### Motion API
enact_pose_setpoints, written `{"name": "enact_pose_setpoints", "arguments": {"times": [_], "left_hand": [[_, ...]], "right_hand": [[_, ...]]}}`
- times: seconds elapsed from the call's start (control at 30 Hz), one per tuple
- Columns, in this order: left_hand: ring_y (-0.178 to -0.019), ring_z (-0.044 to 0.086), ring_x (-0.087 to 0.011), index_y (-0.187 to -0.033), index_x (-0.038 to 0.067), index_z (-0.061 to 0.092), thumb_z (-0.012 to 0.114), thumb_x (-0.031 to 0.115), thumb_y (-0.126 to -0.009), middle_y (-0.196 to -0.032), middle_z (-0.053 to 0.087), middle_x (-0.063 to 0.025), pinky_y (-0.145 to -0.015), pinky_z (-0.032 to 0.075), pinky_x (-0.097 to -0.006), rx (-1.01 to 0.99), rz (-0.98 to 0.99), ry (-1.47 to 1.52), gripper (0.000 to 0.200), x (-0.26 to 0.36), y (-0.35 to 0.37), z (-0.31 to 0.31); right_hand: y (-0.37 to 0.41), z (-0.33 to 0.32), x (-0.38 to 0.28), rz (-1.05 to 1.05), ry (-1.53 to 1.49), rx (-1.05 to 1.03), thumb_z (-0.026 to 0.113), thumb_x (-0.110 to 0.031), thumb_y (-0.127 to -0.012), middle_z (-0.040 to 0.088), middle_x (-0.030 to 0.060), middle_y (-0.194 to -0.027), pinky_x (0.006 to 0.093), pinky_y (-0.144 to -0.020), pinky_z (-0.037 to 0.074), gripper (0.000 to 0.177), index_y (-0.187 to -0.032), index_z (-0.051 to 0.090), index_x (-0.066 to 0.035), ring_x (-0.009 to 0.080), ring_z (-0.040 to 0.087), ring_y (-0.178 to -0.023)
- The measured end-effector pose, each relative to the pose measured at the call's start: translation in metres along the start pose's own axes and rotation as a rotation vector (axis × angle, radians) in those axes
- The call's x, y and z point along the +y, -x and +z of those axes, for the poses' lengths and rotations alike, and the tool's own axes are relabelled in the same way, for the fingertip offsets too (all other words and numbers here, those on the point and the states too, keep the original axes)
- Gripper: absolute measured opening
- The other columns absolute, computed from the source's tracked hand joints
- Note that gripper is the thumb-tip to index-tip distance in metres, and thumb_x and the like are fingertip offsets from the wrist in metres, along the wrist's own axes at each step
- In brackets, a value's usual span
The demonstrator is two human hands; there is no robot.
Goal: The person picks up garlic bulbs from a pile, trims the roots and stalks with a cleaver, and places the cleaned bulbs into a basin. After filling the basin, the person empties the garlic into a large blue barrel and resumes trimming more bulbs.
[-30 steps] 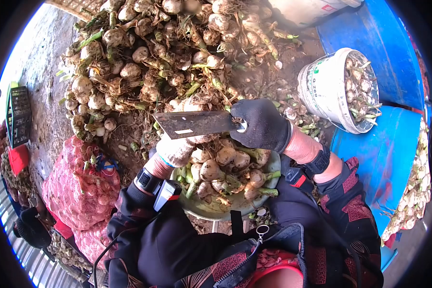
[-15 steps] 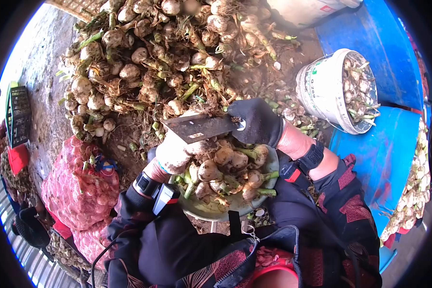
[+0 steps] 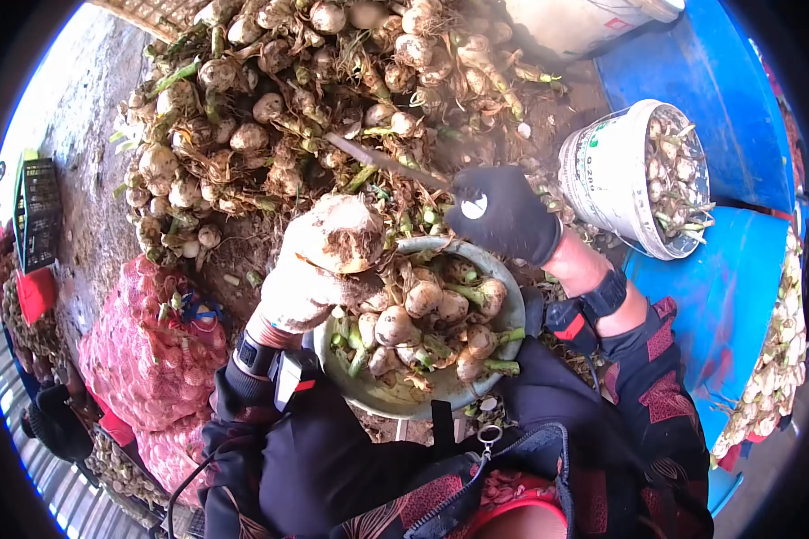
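My left hand (image 3: 302, 286), in a pale dirty glove, is closed round a large bulb (image 3: 343, 234) whose brown root side faces up. In a dark glove, my right hand (image 3: 503, 216) grips a knife (image 3: 377, 160), its blade pointing up and left over the heap and seen nearly edge-on. Blade and bulb are apart. Below both hands sits a round basin (image 3: 368, 388) on my lap side, holding several bulbs (image 3: 397, 325) with short green stems. Beyond the hands lies a big heap of bulbs (image 3: 250, 136) with roots and dry leaves.
At the right stand a white bucket (image 3: 602, 172) of small trimmed pieces and blue barrels (image 3: 701, 296). A pink net sack (image 3: 144, 350) of bulbs is at the left, with a dark crate (image 3: 36, 216) behind it. Part of another person (image 3: 54, 422) shows at the far left.
The knife has moved up off the bulb and turned edge-on. My left hand has raised the bulb, its root side now showing. My right hand has shifted slightly right.
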State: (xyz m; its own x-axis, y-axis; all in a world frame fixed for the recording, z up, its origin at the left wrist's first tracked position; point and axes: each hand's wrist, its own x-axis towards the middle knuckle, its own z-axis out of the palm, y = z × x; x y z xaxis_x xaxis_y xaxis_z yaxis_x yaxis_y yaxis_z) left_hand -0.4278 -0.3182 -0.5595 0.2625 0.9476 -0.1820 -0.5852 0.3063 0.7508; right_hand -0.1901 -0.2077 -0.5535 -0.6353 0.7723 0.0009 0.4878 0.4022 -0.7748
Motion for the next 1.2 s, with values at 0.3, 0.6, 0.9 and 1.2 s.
{"name": "enact_pose_setpoints", "arguments": {"times": [0.3, 0.6, 0.9, 1.2], "left_hand": [[-0.118, 0.045, -0.0214, -0.128, 0.004, 0.041, 0.066, 0.009, -0.076, -0.126, 0.048, -0.0107, -0.098, 0.039, -0.0345, -0.382, 0.117, -1.248, 0.058, -0.007, 0.017, -0.014], [-0.089, 0.056, -0.0133, -0.107, 0.002, 0.056, 0.077, -0.002, -0.058, -0.097, 0.06, -0.004, -0.082, 0.046, -0.0285, -0.106, -0.295, -0.286, 0.053, 0.001, -0.001, 0.016], [-0.078, 0.057, -0.0171, -0.124, 0.002, 0.039, 0.072, -0.005, -0.063, -0.097, 0.057, -0.0057, -0.066, 0.049, -0.0281, -0.075, -0.26, -0.469, 0.069, -0.008, -0.026, 0.033], [-0.086, 0.058, -0.0199, -0.118, 0.003, 0.05, 0.063, 0.021, -0.083, -0.1, 0.06, -0.0059, -0.077, 0.047, -0.033, 0.042, 0.126, -0.381, 0.042, -0.017, -0.03, 0.018]], "right_hand": [[-0.002, 0.007, -0.021, -0.37, 0.027, -0.1, 0.068, -0.018, -0.059, 0.057, 0.0125, -0.068, 0.038, -0.052, 0.047, 0.02, -0.075, 0.061, -0.007, 0.0327, 0.058, -0.061], [0.014, 0.004, 0.024, 0.113, -0.026, -0.088, 0.074, -0.031, -0.065, 0.061, 0.0122, -0.064, 0.0332, -0.053, 0.046, 0.031, -0.071, 0.062, -0.003, 0.0243, 0.061, -0.059], [0.003, 0.002, -0.024, 0.268, -0.393, -0.249, 0.079, -0.041, -0.062, 0.06, 0.0044, -0.076, 0.027, -0.065, 0.044, 0.049, -0.085, 0.063, -0.001, 0.0092, 0.055, -0.072], [0.001, 0.007, -0.029, 0.545, -0.858, -0.141, 0.067, -0.035, -0.077, 0.064, 0.0055, -0.072, 0.0168, -0.049, 0.042, 0.037, -0.088, 0.063, 0.0, 0.0051, 0.055, -0.054]]}}
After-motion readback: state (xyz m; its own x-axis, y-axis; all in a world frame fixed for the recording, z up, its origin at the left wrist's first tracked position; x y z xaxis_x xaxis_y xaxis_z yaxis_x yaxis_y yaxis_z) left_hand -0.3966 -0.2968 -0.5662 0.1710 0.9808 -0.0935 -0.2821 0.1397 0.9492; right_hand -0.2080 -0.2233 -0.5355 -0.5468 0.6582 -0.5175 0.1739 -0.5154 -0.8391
